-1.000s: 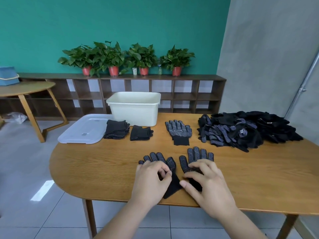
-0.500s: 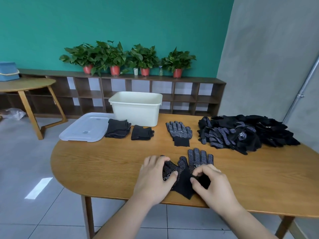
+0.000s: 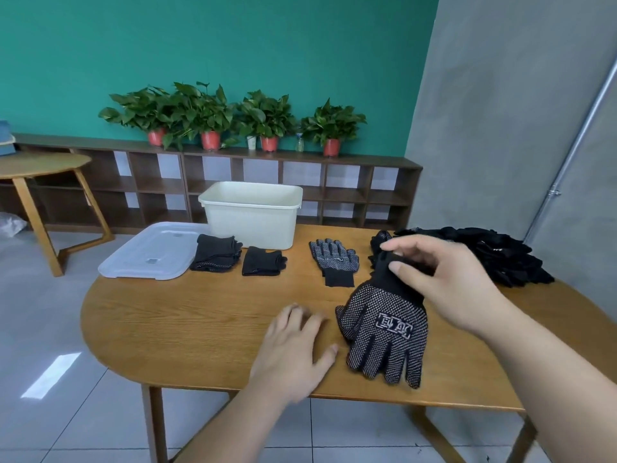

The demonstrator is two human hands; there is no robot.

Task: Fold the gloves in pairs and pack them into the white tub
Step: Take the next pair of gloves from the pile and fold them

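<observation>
Right grip (image 3: 447, 282) pinches cuff of dotted glove pair (image 3: 387, 332), which hangs fingers-down over bench (image 3: 200, 322), in front and right of white tub (image 3: 250, 218). Left grip (image 3: 297, 349) empty, fingers relaxed, low over bench in front of tub. Folded gloves (image 3: 217, 253) just front-left of tub.

Single head-worn wide-angle view, facing forward and down, close over wooden table (image 3: 207, 325), green wall (image 3: 233, 45) beyond

Flat left hand (image 3: 295, 345), curled right hand (image 3: 447, 282)
</observation>
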